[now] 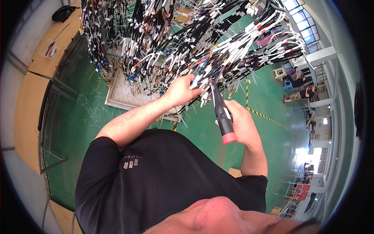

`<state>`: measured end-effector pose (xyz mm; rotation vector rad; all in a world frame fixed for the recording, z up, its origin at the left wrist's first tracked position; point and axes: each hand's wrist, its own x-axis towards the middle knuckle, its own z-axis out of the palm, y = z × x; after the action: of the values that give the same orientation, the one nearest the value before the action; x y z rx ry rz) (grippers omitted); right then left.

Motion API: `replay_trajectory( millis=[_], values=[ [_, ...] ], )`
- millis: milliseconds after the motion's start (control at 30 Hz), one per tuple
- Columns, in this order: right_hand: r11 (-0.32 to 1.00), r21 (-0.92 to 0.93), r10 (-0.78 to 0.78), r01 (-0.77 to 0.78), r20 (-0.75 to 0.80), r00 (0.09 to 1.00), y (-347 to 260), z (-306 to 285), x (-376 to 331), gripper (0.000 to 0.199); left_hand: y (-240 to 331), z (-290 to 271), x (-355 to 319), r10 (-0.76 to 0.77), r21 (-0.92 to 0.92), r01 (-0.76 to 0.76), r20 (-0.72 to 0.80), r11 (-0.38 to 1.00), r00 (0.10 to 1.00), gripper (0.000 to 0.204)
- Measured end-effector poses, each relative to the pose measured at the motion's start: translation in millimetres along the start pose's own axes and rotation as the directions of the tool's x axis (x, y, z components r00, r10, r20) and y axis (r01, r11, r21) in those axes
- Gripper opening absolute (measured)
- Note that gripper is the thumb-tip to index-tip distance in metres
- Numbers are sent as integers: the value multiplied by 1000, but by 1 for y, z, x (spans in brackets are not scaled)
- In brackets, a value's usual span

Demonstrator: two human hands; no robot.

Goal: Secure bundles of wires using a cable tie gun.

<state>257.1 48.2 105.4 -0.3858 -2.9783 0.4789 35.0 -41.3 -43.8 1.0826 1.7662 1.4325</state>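
A thick hanging mass of wire harnesses point(233, 52), black and white with coloured strands and small white connectors, fills the upper middle. My left hand point(181, 91) reaches into its lower side, fingers closed around some of the wires. My right hand point(242, 119) grips a black cable tie gun point(223, 116) with a red end cap. The tool's narrow nose points up into the wires, just right of my left fingertips. Its trigger side is hidden by my right hand, and I cannot tell whether the tip is clamped on a tie.
More harness bundles point(91, 35) hang at the upper left above a pale tray point(120, 91). Cut tie ends point(93, 111) litter the green floor. A wooden bench point(29, 113) runs along the left. Yellow-black floor tape point(269, 118) and seated people point(306, 93) are at the right.
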Motion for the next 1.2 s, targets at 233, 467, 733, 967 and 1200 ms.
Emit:
replay_trajectory(
  millis=[233,467,733,967,1200],
  values=[
    [997,-10,70,-70,50,996,-2,-5,3,53,9,-3,0,45,88,-40,-50,995,998,33],
    [995,-40,98,-94,100,990,-6,-14,10,49,-8,10,7,145,152,-122,-149,981,978,31],
    [977,-161,160,-143,94,983,4,-6,20,51,-18,6,11,133,-37,-139,-118,990,984,28],
    [967,-246,53,-61,-39,998,0,4,14,49,-4,-13,14,-46,-478,126,175,869,983,7],
    [987,158,-6,1,34,999,16,-1,15,45,-10,-15,18,-8,-439,103,214,893,977,13]
  ],
)
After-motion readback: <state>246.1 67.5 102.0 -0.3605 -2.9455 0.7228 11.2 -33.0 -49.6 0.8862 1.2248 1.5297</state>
